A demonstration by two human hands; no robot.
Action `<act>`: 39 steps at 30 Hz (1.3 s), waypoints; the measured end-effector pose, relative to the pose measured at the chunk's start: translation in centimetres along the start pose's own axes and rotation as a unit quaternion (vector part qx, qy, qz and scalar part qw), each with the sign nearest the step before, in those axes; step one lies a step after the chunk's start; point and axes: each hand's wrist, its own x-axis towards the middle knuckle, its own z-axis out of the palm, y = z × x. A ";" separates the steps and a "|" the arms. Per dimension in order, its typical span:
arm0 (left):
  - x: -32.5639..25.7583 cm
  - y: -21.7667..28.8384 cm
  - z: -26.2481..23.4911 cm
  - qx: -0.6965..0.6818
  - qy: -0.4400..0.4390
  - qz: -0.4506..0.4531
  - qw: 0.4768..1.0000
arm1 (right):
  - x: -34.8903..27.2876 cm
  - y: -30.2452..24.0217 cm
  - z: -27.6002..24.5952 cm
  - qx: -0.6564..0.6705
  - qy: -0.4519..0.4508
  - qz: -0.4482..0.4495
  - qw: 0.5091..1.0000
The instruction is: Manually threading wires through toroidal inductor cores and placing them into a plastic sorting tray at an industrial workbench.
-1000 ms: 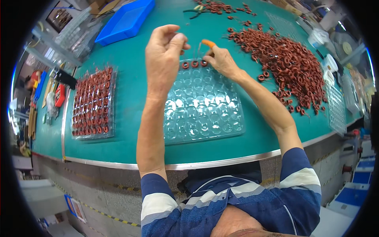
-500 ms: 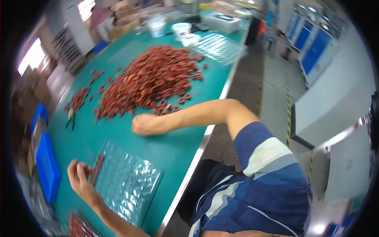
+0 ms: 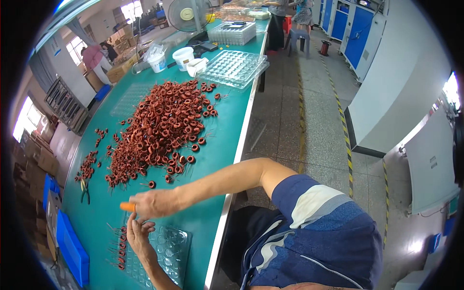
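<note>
My right hand [image 3: 153,204] is closed, knuckles up, over the green table just beyond a clear plastic tray [image 3: 176,246]. An orange finger cot [image 3: 127,206] covers one of its fingertips. What it pinches, if anything, is hidden. Right below it, my left hand [image 3: 140,237] reaches up over the tray, its fingers stretched and partly apart, their tips close to the right hand. A row of reddish-brown ring coils [image 3: 122,252] with thin wire leads lines the tray's left side. Beyond both hands spreads a large heap of the same coils [image 3: 162,123].
Cutters [image 3: 85,192] lie beside a small coil pile [image 3: 87,166] at the left. Blue bins [image 3: 72,249] stand along the left edge. Farther back are stacked clear trays [image 3: 234,67], white tubs [image 3: 183,58] and a fan [image 3: 188,14]. Other people stand in the background.
My left hand has moved right, from the tray's left edge to beneath the right hand. My right hand has come left and nearer the tray. The view has shifted, showing more of the far room.
</note>
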 end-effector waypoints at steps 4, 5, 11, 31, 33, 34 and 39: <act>-0.4 -0.3 0.7 -0.035 -0.002 0.032 0.999 | 0.5 -2.1 1.0 -0.019 0.005 -0.086 0.996; -0.5 -0.4 0.6 -0.022 0.015 0.053 0.998 | 0.5 -2.3 1.2 -0.022 0.006 -0.085 0.996; -0.8 1.7 0.7 0.020 0.024 0.074 0.997 | 1.2 -2.4 -1.1 0.051 0.118 0.045 0.991; -0.4 2.4 -0.4 -0.012 -0.013 0.076 0.997 | 1.7 -4.6 -1.3 -0.003 0.146 -0.019 0.989; -0.3 2.6 0.5 -0.049 0.012 0.069 0.996 | 1.7 -4.7 -1.1 -0.018 0.151 -0.050 0.987; -0.5 2.9 1.3 -0.050 0.012 0.069 0.996 | 1.5 -4.8 -1.0 0.004 0.176 -0.035 0.984; -0.8 2.8 0.7 -0.097 -0.012 0.108 0.989 | 2.1 -3.8 -1.5 0.164 0.199 0.072 0.963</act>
